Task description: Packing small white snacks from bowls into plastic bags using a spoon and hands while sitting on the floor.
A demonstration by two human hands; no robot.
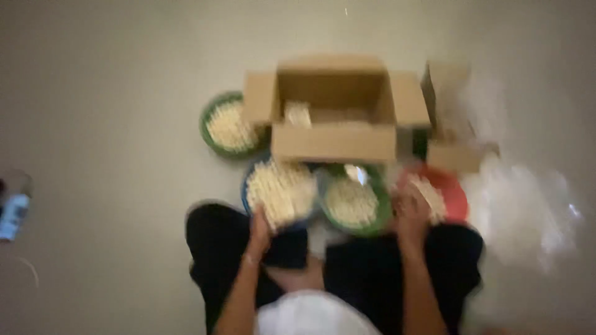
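Sitting on the floor, I have my left hand (259,228) at the near rim of the blue bowl (248,186) and my right hand (413,214) at the red bowl (456,192), though blur hides whether either hand is clenched or loose. Four bowls look heaped with pale pieces. The open cardboard box (335,141) beyond them holds just one small packet, so I judge most of the packing is left.

We see a plain, pale floor (112,80) filling the scene, dimly and evenly lit, blurred throughout; crumpled clear plastic (528,217) lies at the right.
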